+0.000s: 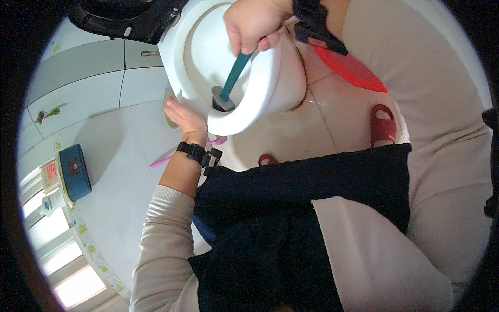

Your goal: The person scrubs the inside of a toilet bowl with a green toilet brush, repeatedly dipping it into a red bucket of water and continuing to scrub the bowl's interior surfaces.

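My right hand (255, 29) grips the green handle of a scrub brush (236, 76). Its grey head with dark bristles is down inside the white toilet bowl (265, 87), against the inner wall near the front rim. Beside the bowl's outer left edge is my left hand (186, 119), fingers extended, apparently braced on the rim. A pale yellow-green oval item (168, 117) shows just behind its fingers; contact between them is unclear. A black strap with a small device circles the left wrist. Part of a pink brush (160, 161) is visible behind the left forearm.
A black toilet seat (117, 23) is raised at the top left. Red plastic, perhaps a basin (351, 70), lies right of the bowl. Reddish slippers (384, 124) are on the tiled floor. A blue box (76, 171) and a white bottle (52, 203) sit by the window.
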A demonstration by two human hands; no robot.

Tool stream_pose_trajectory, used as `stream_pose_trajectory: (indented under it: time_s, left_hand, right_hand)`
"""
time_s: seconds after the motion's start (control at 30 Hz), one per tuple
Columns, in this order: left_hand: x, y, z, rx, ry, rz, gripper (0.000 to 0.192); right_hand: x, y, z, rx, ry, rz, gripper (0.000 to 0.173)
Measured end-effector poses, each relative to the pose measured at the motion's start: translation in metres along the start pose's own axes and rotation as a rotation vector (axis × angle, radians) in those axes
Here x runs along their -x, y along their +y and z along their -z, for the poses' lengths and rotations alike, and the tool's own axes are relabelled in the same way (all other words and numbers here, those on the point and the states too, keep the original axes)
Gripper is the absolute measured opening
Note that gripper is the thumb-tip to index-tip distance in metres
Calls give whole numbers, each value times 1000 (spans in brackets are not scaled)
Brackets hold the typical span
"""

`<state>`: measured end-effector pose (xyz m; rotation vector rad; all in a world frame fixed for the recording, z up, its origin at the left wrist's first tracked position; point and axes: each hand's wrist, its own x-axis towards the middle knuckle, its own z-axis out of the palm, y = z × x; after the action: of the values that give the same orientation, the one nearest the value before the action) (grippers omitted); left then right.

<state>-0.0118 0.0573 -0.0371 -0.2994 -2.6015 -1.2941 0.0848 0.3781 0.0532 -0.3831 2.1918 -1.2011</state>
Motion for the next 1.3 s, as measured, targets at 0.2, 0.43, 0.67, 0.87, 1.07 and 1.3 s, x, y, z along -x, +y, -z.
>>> stream_pose_trajectory:
  time_s: [0.2, 0.43, 0.67, 0.87, 1.07, 1.3]
  left_hand:
    - [-2, -11, 7, -164, -49, -71, 64]
    - [0, -9, 4, -166, -35, -66, 65]
    - [4, -1, 2, -241, -18, -96, 59]
    - [4, -3, 0, -218, -37, -113, 57]
    - [12, 4, -1, -204, -25, -75, 56]
    - [12, 2, 0, -280, 42, -132, 50]
  right_hand:
    - [-67, -2, -43, 181, 340, 56, 12]
    - [-128, -15, -62, 477, 628, 38, 23]
    - [-126, -16, -40, 873, 536, 163, 13]
    - [-57, -15, -37, -18, 183, -35, 15]
    - [-63, 0, -35, 211, 135, 136, 14]
    - [-132, -7, -53, 957, 431, 198, 12]
